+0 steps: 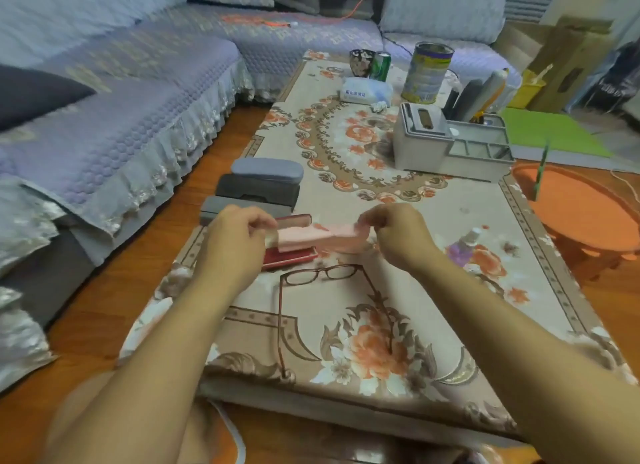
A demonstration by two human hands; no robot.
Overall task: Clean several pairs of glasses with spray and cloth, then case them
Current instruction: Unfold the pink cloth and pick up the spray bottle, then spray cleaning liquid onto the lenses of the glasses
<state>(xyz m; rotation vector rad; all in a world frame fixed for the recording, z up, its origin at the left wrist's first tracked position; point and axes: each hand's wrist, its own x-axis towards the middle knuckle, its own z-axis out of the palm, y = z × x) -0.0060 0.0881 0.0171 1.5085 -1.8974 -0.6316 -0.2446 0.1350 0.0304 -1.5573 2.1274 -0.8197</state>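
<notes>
1. Landmark: open red case (289,256), near the table's left edge, just beyond the glasses
2. Pink cloth (317,237) is stretched level directly over the red case, held at both ends
3. Left hand (235,242): fingers curled, pinching the cloth's left end. Right hand (391,231): fingertips pinching the right end. Grip detail blurred
4. Glasses (323,273): dark thin frame, just on the person's side of the red case, lenses toward it, both temples open and running back toward the person. Flat on the table, untouched
5. Handling, judged: cloth is light, soft, limp w/o tension, so hold by edges or fold over a lens. Glasses are light, fragile; thin temples likely flex, lenses smear. Best taken at the bridge or frame rim, not the lens faces
6. Spray bottle (464,247): small, purple, right of the red case, near the right hand. Likely light, easy to tip
7. Three grey/dark cases (263,183) in a row beyond the red case, all closed
8. Surface: low table (433,353) under a floral fabric cover; probably soft, some grip, could ruck if things are dragged
9. Far beyond the red case: grey organiser (450,145), tall tin (427,72), tissue pack (363,91)
10. Room: quilted sofa (121,93) left of the table, wood floor, orange stool (581,214) to the right
</notes>
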